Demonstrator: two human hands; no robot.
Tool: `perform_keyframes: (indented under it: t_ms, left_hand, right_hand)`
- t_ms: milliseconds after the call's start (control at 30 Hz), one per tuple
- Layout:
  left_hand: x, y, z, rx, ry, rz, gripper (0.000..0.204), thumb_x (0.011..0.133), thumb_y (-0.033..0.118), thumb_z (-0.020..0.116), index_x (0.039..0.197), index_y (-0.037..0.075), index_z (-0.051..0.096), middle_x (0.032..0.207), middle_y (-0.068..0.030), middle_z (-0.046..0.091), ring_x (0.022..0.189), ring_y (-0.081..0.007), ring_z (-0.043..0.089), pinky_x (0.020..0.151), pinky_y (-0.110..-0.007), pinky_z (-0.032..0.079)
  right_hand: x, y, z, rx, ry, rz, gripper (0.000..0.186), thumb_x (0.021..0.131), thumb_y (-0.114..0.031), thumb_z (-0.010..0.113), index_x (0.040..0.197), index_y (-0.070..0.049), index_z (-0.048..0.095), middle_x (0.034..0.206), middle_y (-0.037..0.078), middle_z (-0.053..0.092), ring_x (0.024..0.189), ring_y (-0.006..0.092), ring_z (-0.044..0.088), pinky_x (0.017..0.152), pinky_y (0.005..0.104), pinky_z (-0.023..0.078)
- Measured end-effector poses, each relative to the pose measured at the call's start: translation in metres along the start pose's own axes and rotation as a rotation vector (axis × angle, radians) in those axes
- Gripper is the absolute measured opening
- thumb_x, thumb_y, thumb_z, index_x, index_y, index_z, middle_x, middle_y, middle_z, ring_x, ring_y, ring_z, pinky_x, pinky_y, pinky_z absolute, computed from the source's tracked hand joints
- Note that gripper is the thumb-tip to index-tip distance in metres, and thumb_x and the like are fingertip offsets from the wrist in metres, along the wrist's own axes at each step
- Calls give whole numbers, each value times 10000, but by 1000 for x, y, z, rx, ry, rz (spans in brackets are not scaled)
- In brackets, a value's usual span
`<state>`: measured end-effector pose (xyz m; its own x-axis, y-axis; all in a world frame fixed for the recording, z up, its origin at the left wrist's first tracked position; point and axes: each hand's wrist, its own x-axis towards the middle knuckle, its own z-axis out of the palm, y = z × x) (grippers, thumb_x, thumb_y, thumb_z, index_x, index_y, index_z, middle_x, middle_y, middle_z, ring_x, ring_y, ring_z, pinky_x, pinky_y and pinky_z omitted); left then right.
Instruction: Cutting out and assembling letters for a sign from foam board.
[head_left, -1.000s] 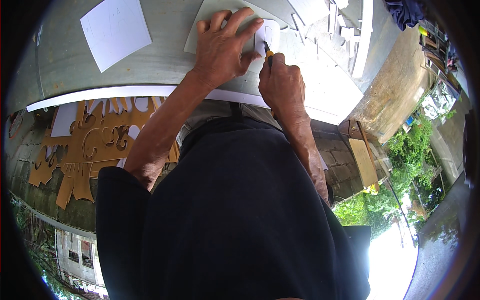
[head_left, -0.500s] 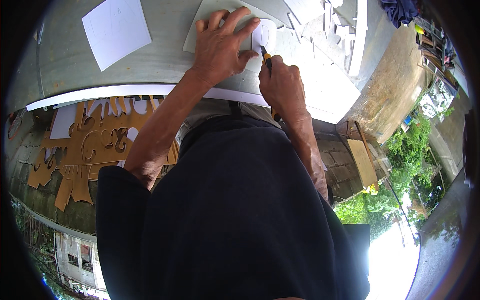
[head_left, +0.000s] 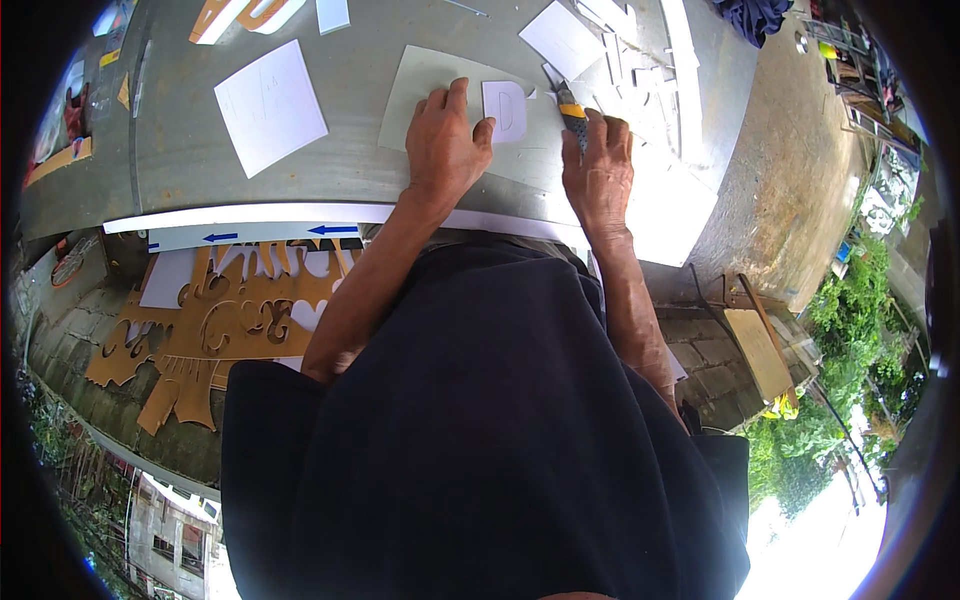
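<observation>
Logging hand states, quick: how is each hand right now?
Left hand: open, over the grey-green sheet, holding nothing.
Right hand: closed on the yellow-and-dark utility knife.

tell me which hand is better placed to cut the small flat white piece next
Probably the right hand: it holds the yellow-and-black knife, while the left hand, no tool visible, is right by the small flat white piece.

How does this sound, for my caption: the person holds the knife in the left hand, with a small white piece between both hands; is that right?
Not quite: the head view shows the knife in the right hand, not the left hand. The small white piece does lie between them.
</observation>
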<state>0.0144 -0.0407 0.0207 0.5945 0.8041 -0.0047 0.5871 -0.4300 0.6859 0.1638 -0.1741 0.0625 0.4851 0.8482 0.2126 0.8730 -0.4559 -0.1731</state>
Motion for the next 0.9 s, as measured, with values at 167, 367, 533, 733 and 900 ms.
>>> perform_keyframes:
  t_ms: [167, 367, 533, 733, 900]
  left_hand:
    - [-4, 17, 15, -57, 82, -104, 511, 753, 139, 858, 1193, -28, 658, 950, -155, 711, 755, -263, 715, 689, -381, 577]
    - [3, 17, 15, -458, 92, -386, 346, 822, 134, 822, 1106, -26, 707, 879, -109, 738, 791, -187, 714, 664, -327, 557]
    - [10, 10, -10, -804, -152, -556, 237, 933, 174, 716, 1057, -26, 737, 845, -42, 718, 770, -141, 638, 714, -311, 507]
    - [4, 20, -30, -1126, -332, -579, 281, 1003, 275, 654, 1110, 25, 723, 982, -36, 707, 875, -119, 611, 811, -316, 484]
    - [-2, 31, -31, -1259, -219, -460, 242, 1033, 196, 623, 1103, -27, 689, 983, -45, 694, 881, -112, 601, 825, -301, 491]
  right_hand:
    - [5, -31, 26, 611, -326, 343, 410, 884, -109, 702, 1236, 84, 618, 1033, 216, 729, 886, 287, 756, 771, 375, 607]
    - [15, -29, 30, 823, -417, 492, 419, 869, -146, 735, 1197, 94, 633, 972, 165, 732, 795, 212, 727, 713, 348, 581]
    - [26, -19, 18, 1254, -585, 709, 321, 882, -182, 751, 1093, 47, 674, 943, 110, 708, 743, 146, 653, 691, 322, 551]
    - [34, -10, -4, 1663, -645, 614, 274, 976, -204, 699, 1165, -11, 651, 1053, 46, 673, 958, 141, 611, 829, 301, 484]
    - [37, -15, -20, 1733, -698, 551, 323, 964, -225, 732, 1190, -12, 643, 1089, 37, 649, 1012, 140, 582, 859, 316, 467]
